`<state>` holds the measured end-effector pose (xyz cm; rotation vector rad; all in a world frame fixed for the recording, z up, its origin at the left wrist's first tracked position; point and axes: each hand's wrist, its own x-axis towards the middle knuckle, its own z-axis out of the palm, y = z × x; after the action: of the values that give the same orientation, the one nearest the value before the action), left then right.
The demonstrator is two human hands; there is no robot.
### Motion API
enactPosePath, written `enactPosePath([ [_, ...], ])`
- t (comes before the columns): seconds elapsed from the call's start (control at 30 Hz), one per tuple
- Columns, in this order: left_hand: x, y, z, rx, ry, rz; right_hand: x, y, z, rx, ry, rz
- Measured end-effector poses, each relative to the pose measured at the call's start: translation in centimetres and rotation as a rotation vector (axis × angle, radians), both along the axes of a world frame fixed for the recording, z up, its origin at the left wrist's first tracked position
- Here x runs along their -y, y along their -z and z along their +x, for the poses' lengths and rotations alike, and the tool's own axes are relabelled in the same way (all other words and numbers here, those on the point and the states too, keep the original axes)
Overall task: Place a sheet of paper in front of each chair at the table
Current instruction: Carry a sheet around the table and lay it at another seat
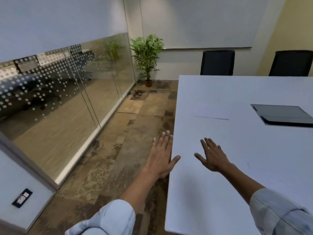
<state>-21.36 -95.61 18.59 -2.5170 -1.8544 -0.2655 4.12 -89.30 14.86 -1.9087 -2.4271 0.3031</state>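
Observation:
A white sheet of paper [211, 111] lies flat on the white table [237, 167], near its left edge and well beyond my hands. My left hand [160, 156] hovers with straight fingers over the table's left edge, thumb over the tabletop, holding nothing. My right hand [211, 156] is spread flat over the tabletop, empty; whether it touches the surface I cannot tell. Two black chairs [217, 62] [292, 63] stand at the far end of the table.
A dark cable hatch [282, 116] is set into the tabletop at the right. A potted plant [147, 56] stands in the far corner. A glass partition [67, 92] runs along the left, with patterned carpet [122, 141] between it and the table. Cables lie near the plant.

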Motion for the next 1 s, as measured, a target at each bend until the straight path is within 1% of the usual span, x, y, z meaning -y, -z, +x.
enactPosePath([
  [0.1, -2.8, -0.2, -2.9, 0.035, 0.004, 0.027, -2.4, 0.3, -3.1, -0.054, 0.076, 0.006],
  [0.23, -7.0, 0.6, -6.3, 0.058, 0.026, 0.02, -6.8, 1.4, -6.2, -0.074, 0.157, -0.019],
  [0.43, -16.7, 3.3, -10.2, 0.025, 0.124, -0.034, -16.9, 4.5, -11.4, -0.139, 0.277, -0.06],
  [0.63, -28.7, 4.4, -11.4, -0.029, 0.285, -0.121, -26.3, 5.8, -14.4, -0.145, 0.383, -0.077],
  [0.8, -38.5, 4.9, -10.7, -0.034, 0.369, -0.19, -31.3, 6.5, -14.4, -0.16, 0.489, -0.102],
  [1.0, -50.5, 8.7, -8.1, -0.079, 0.484, -0.274, -37.9, 9.7, -13.3, -0.185, 0.667, -0.12],
])
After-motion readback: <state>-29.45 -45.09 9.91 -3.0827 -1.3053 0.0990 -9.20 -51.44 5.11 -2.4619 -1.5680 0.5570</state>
